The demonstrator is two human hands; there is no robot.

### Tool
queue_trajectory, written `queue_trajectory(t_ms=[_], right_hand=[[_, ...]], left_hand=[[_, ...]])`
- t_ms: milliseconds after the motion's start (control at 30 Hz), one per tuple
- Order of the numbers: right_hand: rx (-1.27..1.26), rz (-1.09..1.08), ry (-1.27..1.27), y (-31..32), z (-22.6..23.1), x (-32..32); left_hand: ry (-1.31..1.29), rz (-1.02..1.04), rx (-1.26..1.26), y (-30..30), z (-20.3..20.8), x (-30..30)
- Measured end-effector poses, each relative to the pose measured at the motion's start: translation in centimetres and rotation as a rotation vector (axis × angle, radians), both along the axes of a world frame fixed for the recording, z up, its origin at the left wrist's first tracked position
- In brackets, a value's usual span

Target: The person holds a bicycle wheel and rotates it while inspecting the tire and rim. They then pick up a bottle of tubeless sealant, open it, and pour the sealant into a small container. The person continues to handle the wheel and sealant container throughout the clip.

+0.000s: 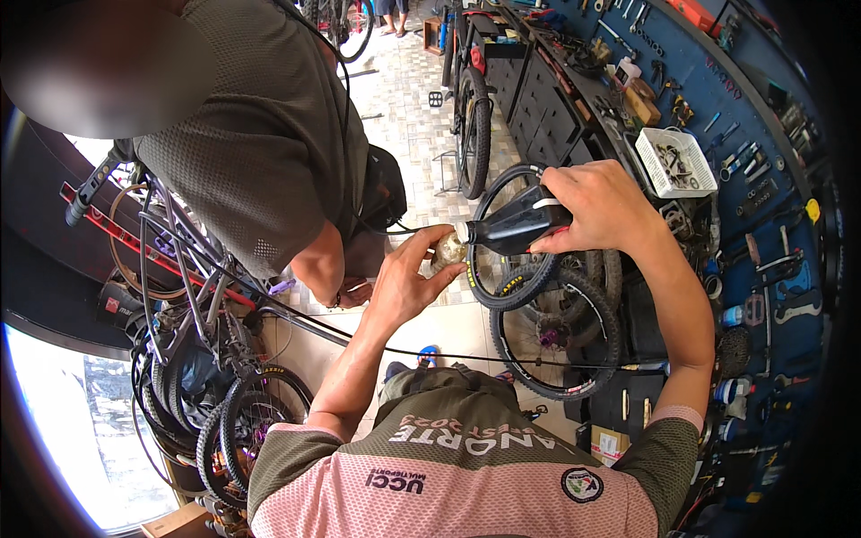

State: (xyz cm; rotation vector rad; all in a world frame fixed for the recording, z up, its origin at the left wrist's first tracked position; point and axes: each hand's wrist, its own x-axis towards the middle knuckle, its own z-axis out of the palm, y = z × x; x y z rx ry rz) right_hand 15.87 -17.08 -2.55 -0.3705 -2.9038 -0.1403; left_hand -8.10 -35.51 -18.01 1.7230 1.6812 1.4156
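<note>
Clear jar point(450, 252) between pinching fingertips of the left hand point(408, 280); just right, the right hand point(599, 208) grips a black bottle point(513, 233), fingers curled.

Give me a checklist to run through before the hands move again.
1. Left hand holding the container: ok, between thumb and fingers.
2. Right hand holding the bottle: ok, from above.
3. Bottle's neck end toward the container: ok, right beside it.
4. Liquid level in the container: cannot tell, too small and partly covered by fingers.
5. Co-worker's hand clear of the left hand: cannot tell, close in this view.
</note>
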Motion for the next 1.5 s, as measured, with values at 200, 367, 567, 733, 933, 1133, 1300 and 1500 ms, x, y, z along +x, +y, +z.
queue_trajectory(t_ms=[200,367,567,733,933,1133,1300,1500], right_hand=[[0.000,-0.003,-0.002,0.2,0.7,-0.3],[0.006,-0.013,-0.011,0.3,0.6,-0.4],[0.015,0.005,0.015,0.6,0.3,-0.4],[0.019,-0.001,0.001,0.4,0.5,-0.4],[0.017,-0.006,-0.010,0.4,0.6,-0.4],[0.016,-0.019,-0.020,0.3,0.7,-0.4],[0.011,-0.021,-0.023,0.4,0.7,-0.3],[0.008,-0.009,-0.013,0.3,0.7,-0.4]], left_hand=[[0.009,-0.001,0.018,0.7,0.2,-0.4],[0.006,0.000,-0.001,0.7,0.5,-0.4],[-0.002,0.002,-0.009,0.8,0.4,-0.5],[0.020,0.006,-0.006,0.7,0.4,-0.5],[0.007,0.001,0.010,0.7,0.0,-0.4],[0.023,0.017,0.030,0.9,-0.5,-0.3],[0.035,0.016,0.020,0.8,-0.2,-0.3],[0.047,0.013,0.039,0.8,-0.1,-0.3]])
